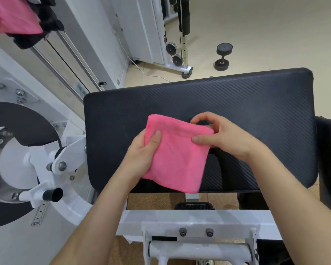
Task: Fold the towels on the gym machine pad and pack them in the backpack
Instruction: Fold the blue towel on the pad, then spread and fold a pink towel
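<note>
A folded pink towel (177,155) lies on the black gym machine pad (246,104), near its front edge and slightly overhanging it. My left hand (141,155) grips the towel's left edge, thumb on top and fingers underneath. At the towel's upper right corner my right hand (222,134) pinches the cloth between thumb and curled fingers. More pink cloth (11,16) shows at the top left beside a black fabric thing (44,22) that may be the backpack; I cannot tell for sure.
White machine frame and a round black-and-white cam (17,150) stand to the left of the pad. A white crossbar (195,222) runs below it. A black dumbbell (223,57) and a cable machine base (177,58) sit on the beige floor beyond.
</note>
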